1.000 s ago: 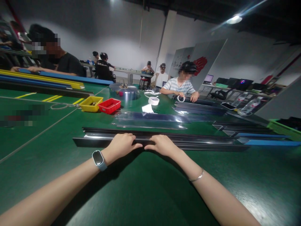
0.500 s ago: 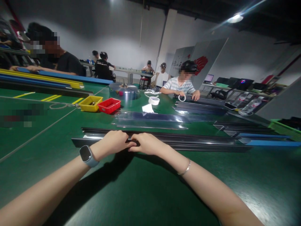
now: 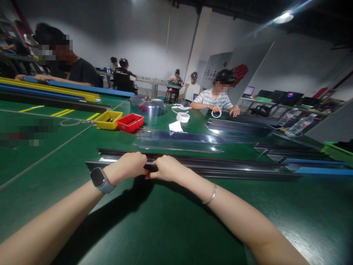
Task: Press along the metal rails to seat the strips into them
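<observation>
A long black channel-shaped profile lies crosswise on the green table in front of me. My left hand is closed over its near edge, left of the middle, fingers curled down into the channel. Close beside it, my right hand grips the same near edge with the thumb below. A short stretch of dark edge shows between the two hands. Most fingertips are hidden behind the hands. Just beyond the profile lie clear plastic strips.
A yellow bin with small parts and a red bin stand back left. Behind are a clear film roll and a white tape roll. Co-workers sit across the table. More profiles lie right.
My hands have moved slightly apart, opening a small gap along the profile's edge. The whole view has shifted a little.
</observation>
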Demonstrator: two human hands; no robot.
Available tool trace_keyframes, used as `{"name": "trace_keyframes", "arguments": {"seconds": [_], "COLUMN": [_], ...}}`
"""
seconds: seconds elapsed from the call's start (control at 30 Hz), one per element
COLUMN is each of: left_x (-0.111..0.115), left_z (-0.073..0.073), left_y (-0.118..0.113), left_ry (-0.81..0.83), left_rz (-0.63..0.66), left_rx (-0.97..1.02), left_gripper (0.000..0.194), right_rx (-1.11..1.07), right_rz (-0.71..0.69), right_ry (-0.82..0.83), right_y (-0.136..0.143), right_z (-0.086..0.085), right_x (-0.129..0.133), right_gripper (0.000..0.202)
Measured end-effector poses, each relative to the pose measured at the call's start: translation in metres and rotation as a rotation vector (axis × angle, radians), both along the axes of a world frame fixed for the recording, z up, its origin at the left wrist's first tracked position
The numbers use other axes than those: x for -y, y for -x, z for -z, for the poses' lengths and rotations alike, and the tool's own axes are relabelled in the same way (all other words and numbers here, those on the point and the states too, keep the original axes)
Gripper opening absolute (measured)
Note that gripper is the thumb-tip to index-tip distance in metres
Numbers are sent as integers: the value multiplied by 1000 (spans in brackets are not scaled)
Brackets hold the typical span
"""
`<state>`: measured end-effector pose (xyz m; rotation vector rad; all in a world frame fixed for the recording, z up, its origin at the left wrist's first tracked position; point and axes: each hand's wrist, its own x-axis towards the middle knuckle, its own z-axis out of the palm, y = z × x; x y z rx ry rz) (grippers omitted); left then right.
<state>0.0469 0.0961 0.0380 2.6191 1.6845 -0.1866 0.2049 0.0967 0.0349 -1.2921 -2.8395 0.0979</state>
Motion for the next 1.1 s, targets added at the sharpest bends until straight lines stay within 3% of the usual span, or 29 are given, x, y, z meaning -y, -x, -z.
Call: {"name": "trace_keyframes", "arguments": {"seconds": [0.13,0.3,0.67,0.93,1.1], "left_x": [1,2,1,3,4], "left_z": [-3,-8,-4,-5,-5], "left_y": [1,0,0,-1,1], "left_ry": [13,31,23,-12,-12], "left_rz": [-2,10,8,23,32], "left_rx": [14,-12,22,16,0], "left_gripper": [33,45,44,42,45], "right_rx": [41,107,65,99,102], "right_rz": [-25,42,83,104,115], "right_ry": [-17,3,-59,-47,-4], "right_y": [-7,-26,-37,-50,-64], "right_z": [-4,-10,3,-3,-4], "right_x": [2,6,9,11,7], "right_gripper": [55,60,46,55,50]}}
